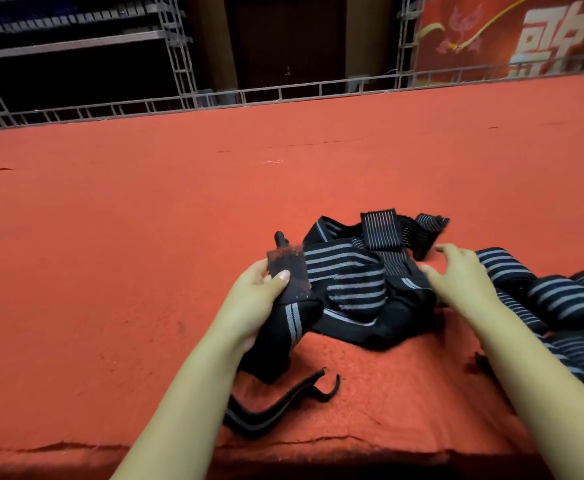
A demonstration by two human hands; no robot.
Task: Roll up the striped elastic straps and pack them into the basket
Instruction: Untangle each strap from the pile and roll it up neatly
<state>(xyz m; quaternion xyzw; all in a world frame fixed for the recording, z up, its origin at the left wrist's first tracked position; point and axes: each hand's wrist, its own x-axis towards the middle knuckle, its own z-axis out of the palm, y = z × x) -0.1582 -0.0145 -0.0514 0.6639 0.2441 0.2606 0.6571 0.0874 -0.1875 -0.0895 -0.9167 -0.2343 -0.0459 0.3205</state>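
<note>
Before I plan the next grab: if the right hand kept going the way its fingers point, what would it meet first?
Probably the loose striped straps heaped just ahead; the right hand is open, fingers aimed left and forward at them. Depth is unclear.

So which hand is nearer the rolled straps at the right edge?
Right. The right hand hovers open just left of the rolled straps, nearly touching the nearest one. The left hand is far off to their left, gripping a strap end.

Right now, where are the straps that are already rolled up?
In the head view, the rolled straps lie at the right edge on the red cloth, just right of the right hand.
</note>
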